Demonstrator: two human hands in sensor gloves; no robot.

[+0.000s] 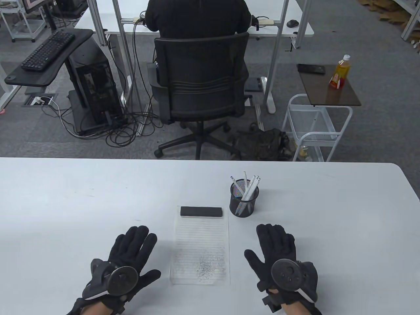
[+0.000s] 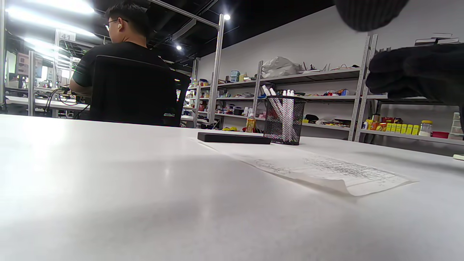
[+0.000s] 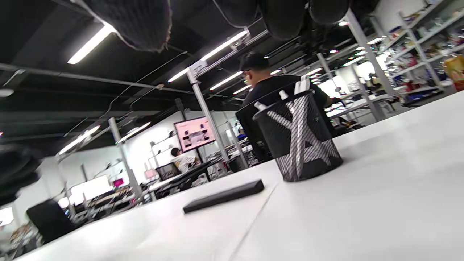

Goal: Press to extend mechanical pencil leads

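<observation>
Both hands, left hand [image 1: 126,262] and right hand [image 1: 279,259], are laid flat, fingers spread, holding nothing. Mechanical pencils [image 1: 248,190] are stood in a mesh cup [image 1: 243,205] just beyond the right hand.

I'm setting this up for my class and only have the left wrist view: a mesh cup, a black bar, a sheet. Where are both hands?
Observer: The left hand and the right hand both lie flat on the table, either side of the sheet.
Operator: Holding any pencil?
Observer: No. All the pencils stand in the cup.
Operator: Which hand is nearer the cup?
Observer: The right; the cup stands just beyond its fingertips.
Operator: And the bar?
Observer: The bar lies across the sheet's far end.
</observation>
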